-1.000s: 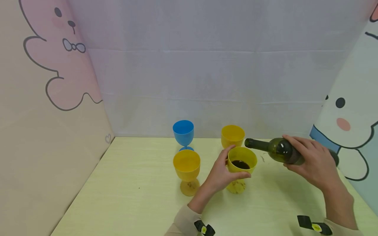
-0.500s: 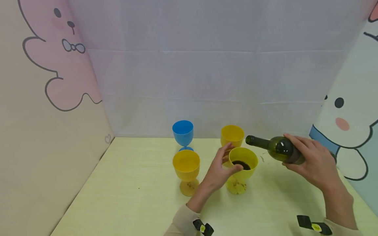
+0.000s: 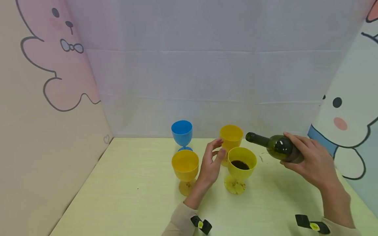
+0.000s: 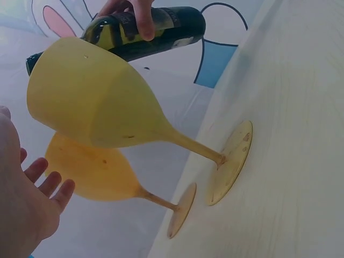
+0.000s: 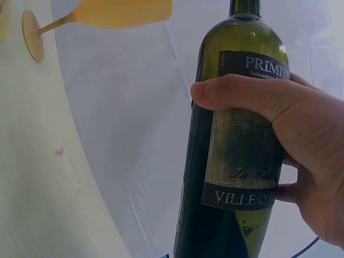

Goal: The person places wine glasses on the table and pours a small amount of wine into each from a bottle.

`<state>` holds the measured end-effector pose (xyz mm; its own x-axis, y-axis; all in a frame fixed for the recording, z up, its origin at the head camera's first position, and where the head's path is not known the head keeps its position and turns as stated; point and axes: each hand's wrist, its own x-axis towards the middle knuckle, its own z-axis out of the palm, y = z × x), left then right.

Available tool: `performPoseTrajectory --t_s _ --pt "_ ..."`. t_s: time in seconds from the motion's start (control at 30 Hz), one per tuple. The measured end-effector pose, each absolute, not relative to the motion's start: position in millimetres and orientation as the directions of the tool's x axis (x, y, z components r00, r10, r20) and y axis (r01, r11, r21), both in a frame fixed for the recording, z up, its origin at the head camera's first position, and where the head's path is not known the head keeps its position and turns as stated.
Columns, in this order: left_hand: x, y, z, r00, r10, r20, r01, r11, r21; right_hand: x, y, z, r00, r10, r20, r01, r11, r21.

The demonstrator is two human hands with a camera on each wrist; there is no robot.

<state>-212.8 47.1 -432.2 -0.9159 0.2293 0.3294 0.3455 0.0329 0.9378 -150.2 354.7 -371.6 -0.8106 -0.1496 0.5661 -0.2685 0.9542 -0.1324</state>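
Note:
My right hand (image 3: 314,160) grips a dark green wine bottle (image 3: 282,147) round its body; the bottle is tilted, its mouth pointing left and up. Its label (image 5: 247,156) shows in the right wrist view. The front right goblet (image 3: 238,160), yellow-green, stands upright with dark liquid inside, below and left of the bottle's mouth. My left hand (image 3: 210,164) is just left of that goblet, apart from it, with relaxed, slightly bent fingers and nothing in them. Behind the hand stands an orange-yellow goblet (image 3: 231,135), which the fingertips overlap in the head view.
Left of my left hand stands another orange-yellow goblet (image 3: 185,165), its foot partly behind my wrist. A blue goblet (image 3: 181,132) is at the back. The pale table (image 3: 124,203) ends at a whitish back curtain (image 3: 206,75), with cartoon-printed panels on both sides.
My left hand has let go of the front right goblet and moved left of it. The bottle's neck has tipped up slightly in my right hand.

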Motion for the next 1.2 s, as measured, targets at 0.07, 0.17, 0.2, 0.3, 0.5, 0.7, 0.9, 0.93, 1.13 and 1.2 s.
performPoseTrajectory --t_s 0.07,0.17,0.2,0.3,0.5,0.7,0.9,0.93,1.13,1.2 --pt "-216 48 -434 -0.924 0.211 0.319 0.333 0.034 0.942 -150 354 -371 -0.815 -0.138 0.562 -0.259 0.955 -0.141" --pt "-220 49 -436 -0.935 0.180 0.305 0.314 0.022 0.949 -150 354 -371 -0.820 -0.126 0.558 -0.252 0.955 -0.155" --pt "-221 50 -436 -0.938 0.172 0.300 0.307 0.016 0.951 -150 353 -371 -0.823 -0.121 0.555 -0.247 0.956 -0.159" --pt "-224 52 -436 -0.943 0.159 0.292 0.297 0.009 0.955 -150 352 -370 -0.828 -0.110 0.550 -0.239 0.957 -0.167" --pt "-233 55 -437 -0.944 0.135 0.303 0.308 0.016 0.951 -150 351 -368 -0.829 -0.098 0.551 -0.230 0.957 -0.177" --pt "-243 61 -444 -0.952 0.134 0.275 0.272 -0.042 0.961 -148 353 -368 -0.819 -0.093 0.566 -0.235 0.955 -0.182" --pt "-251 65 -449 -0.954 0.161 0.252 0.248 -0.047 0.968 -148 354 -369 -0.813 -0.086 0.575 -0.232 0.955 -0.186" --pt "-253 65 -449 -0.955 0.166 0.247 0.244 -0.038 0.969 -148 354 -369 -0.813 -0.084 0.576 -0.231 0.955 -0.187" --pt "-260 65 -449 -0.954 0.176 0.244 0.250 0.008 0.968 -148 355 -368 -0.813 -0.074 0.578 -0.223 0.956 -0.191" --pt "-262 65 -449 -0.950 0.182 0.252 0.259 0.011 0.966 -147 355 -367 -0.813 -0.070 0.577 -0.218 0.957 -0.191"
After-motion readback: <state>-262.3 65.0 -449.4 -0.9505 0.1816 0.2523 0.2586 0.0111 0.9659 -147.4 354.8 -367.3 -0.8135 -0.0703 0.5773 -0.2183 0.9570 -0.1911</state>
